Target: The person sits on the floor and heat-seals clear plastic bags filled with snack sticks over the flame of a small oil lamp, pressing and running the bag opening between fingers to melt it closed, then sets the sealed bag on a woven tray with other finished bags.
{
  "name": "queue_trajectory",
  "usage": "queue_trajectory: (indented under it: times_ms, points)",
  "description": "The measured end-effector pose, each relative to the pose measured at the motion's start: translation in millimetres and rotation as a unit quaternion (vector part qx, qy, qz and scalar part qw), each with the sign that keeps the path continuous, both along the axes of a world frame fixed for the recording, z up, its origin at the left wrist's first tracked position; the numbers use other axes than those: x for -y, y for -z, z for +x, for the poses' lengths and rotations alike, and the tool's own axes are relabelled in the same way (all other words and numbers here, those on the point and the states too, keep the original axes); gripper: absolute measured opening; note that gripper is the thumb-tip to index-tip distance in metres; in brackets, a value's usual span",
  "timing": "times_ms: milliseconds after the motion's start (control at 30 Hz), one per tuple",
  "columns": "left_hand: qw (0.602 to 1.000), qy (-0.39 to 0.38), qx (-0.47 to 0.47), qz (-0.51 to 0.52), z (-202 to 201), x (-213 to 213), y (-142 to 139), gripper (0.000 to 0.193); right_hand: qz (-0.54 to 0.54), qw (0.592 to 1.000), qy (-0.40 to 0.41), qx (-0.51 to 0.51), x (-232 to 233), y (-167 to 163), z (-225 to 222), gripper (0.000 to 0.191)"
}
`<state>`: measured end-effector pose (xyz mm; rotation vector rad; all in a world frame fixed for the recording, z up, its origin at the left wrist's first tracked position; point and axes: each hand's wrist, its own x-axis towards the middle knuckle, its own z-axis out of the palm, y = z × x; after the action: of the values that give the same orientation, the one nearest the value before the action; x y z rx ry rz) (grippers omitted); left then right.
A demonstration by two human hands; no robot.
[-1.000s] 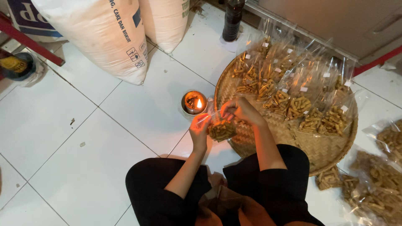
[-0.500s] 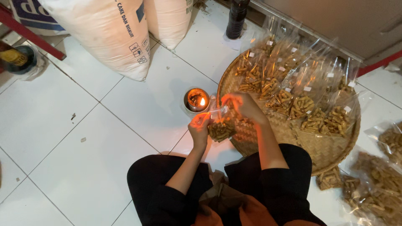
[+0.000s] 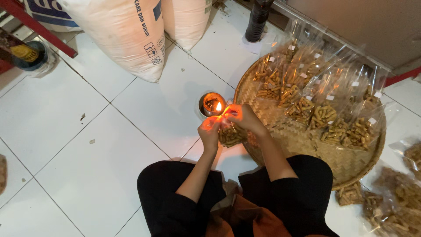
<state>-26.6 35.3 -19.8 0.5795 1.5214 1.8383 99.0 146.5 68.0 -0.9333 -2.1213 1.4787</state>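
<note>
Clear snack bag [image 3: 231,134] top hidden, hands' [image 3: 209,131] grip

White tiled floor [image 3: 87,131] carries sacks [image 3: 118,30], woven tray [image 3: 307,140], candle tin [image 3: 212,104].

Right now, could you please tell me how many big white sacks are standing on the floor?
2. One sack stands at top centre-left; the second sack is just right of it, touching. Both are cut off by the frame, so more may be hidden.
</note>
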Motion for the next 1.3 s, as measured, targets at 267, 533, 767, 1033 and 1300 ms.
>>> queue_trajectory:
  times_ms: [267, 533, 767, 1033, 1300]
  points:
    - [0.998, -0.018, 0.052, 0.032, 0, -4, 3, 0.013, 0.072, 0.994, 0.076, -0.006, 10, 10, -9, 0.02]
    - [0.998, -0.02, 0.026, 0.053, 3, -4, 8, 0.012, 0.029, 0.995, 0.097, -0.021, 10, 24, -8, 0.02]
    - [0.994, -0.024, 0.082, 0.065, 4, -7, 9, 0.013, 0.065, 0.993, 0.099, -0.025, 7, 27, -8, 0.022]
    - [0.993, -0.021, 0.104, 0.06, 4, -7, 2, 0.012, 0.036, 0.994, 0.099, -0.025, 9, 22, -9, 0.022]
    - [0.987, -0.012, 0.142, 0.078, 6, -6, -2, 0.016, 0.021, 0.994, 0.103, -0.024, 10, 21, -6, 0.016]
